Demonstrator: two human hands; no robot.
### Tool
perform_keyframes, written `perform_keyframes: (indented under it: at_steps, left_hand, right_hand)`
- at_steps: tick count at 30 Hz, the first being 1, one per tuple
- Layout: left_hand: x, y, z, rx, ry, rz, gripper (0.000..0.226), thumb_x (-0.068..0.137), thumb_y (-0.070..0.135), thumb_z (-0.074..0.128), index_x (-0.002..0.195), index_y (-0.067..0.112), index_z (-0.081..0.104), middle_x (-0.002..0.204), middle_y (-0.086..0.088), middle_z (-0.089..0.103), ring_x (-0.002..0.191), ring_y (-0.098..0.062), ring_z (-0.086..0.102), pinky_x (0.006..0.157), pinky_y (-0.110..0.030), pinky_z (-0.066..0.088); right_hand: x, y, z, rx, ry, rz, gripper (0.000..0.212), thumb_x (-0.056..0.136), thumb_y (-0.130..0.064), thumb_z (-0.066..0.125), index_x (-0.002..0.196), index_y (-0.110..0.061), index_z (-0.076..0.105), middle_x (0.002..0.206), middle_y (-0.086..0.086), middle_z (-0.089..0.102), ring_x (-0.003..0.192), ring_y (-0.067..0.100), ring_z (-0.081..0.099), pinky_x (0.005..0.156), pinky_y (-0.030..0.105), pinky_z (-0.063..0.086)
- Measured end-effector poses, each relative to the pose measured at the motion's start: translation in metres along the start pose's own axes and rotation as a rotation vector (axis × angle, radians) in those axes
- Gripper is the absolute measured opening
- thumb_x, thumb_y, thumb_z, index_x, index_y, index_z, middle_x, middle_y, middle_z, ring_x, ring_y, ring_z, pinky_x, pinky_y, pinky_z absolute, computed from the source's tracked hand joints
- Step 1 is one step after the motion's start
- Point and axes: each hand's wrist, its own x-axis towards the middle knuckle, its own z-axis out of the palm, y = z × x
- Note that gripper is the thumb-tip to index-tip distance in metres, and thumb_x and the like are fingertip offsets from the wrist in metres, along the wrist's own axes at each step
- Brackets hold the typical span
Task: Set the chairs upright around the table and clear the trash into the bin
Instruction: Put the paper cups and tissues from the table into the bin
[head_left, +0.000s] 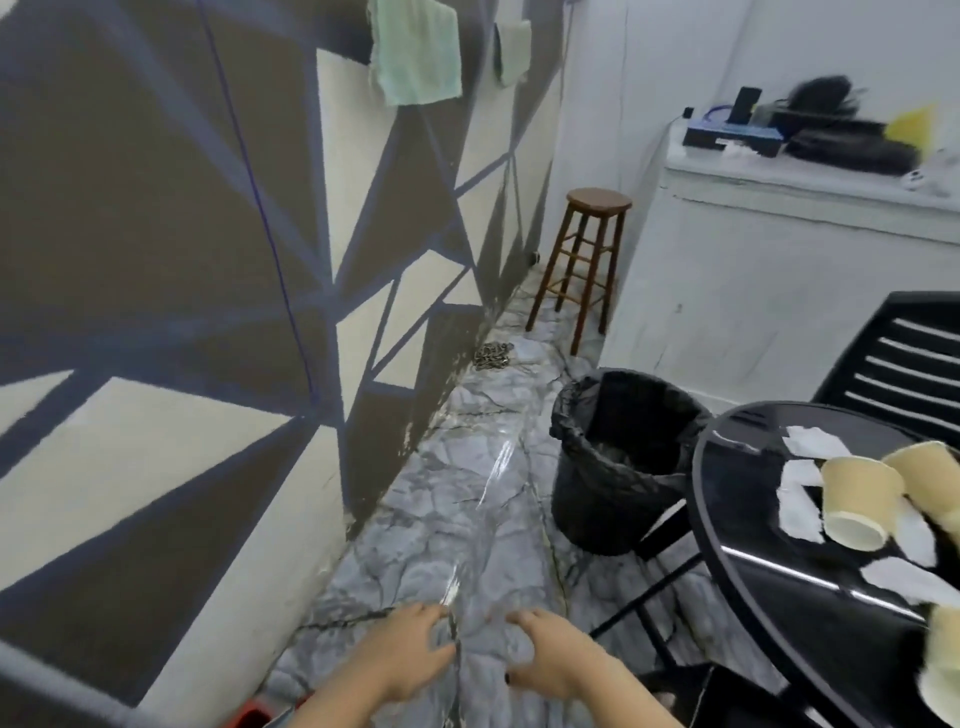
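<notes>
Hovering low centre: left hand (410, 660) and right hand (550, 662), fingers loosely curled, holding nothing. Black-lined round bin (623, 457) mid-right, just beside glossy black round table (737, 525). Beige paper cups (860, 501) and white paper scraps (802, 501) lower right: gather several, drop over the liner.

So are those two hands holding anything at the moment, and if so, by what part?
Nothing is held. The left hand and right hand hang over the marble floor with loosely curled fingers, away from the paper cups on the table.
</notes>
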Motion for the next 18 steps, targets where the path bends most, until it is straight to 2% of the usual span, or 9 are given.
perform_keyframes:
  at_steps: [4, 6, 10, 14, 18]
  left_hand:
    - [0.059, 0.007, -0.032, 0.007, -0.079, 0.093, 0.067, 0.074, 0.057, 0.046, 0.135, 0.031, 0.04, 0.143, 0.005, 0.04, 0.129, -0.011, 0.041, 0.107, -0.03, 0.034]
    - [0.083, 0.012, -0.049, 0.087, -0.1, 0.151, 0.066, 0.077, 0.055, 0.044, 0.137, 0.029, 0.037, 0.145, 0.005, 0.038, 0.131, -0.013, 0.038, 0.108, -0.029, 0.032]
    - [0.124, 0.023, -0.076, 0.219, -0.142, 0.252, 0.061, 0.083, 0.051, 0.042, 0.139, 0.026, 0.036, 0.145, 0.0, 0.039, 0.133, -0.017, 0.035, 0.107, -0.028, 0.03]
    - [0.152, 0.041, -0.092, 0.277, -0.171, 0.362, 0.054, 0.089, 0.044, 0.045, 0.138, 0.021, 0.037, 0.144, -0.004, 0.039, 0.131, -0.018, 0.036, 0.106, -0.026, 0.029]
    - [0.178, 0.072, -0.102, 0.313, -0.258, 0.448, 0.055, 0.09, 0.046, 0.042, 0.14, 0.025, 0.033, 0.146, -0.001, 0.035, 0.132, -0.018, 0.034, 0.106, -0.029, 0.031]
  right_hand:
    - [0.017, 0.002, -0.029, 0.077, 0.026, 0.146, 0.071, 0.085, -0.044, 0.053, 0.145, -0.024, 0.021, 0.152, 0.006, 0.022, 0.137, 0.027, 0.027, 0.111, 0.04, 0.027]
    - [0.023, -0.001, -0.05, 0.112, 0.003, 0.177, 0.069, 0.088, -0.043, 0.051, 0.146, -0.024, 0.019, 0.152, 0.007, 0.021, 0.138, 0.027, 0.025, 0.11, 0.041, 0.027]
    - [0.041, 0.005, -0.071, 0.152, 0.095, 0.235, 0.072, 0.082, -0.045, 0.058, 0.143, -0.026, 0.025, 0.145, 0.006, 0.032, 0.132, 0.026, 0.033, 0.106, 0.043, 0.034]
    - [0.044, 0.013, -0.086, 0.191, 0.165, 0.31, 0.072, 0.081, -0.048, 0.057, 0.142, -0.026, 0.026, 0.145, 0.004, 0.033, 0.131, 0.026, 0.034, 0.106, 0.043, 0.035]
    - [0.036, 0.032, -0.1, 0.251, 0.212, 0.363, 0.069, 0.085, -0.044, 0.055, 0.143, -0.025, 0.024, 0.146, 0.004, 0.032, 0.132, 0.025, 0.033, 0.106, 0.041, 0.035]
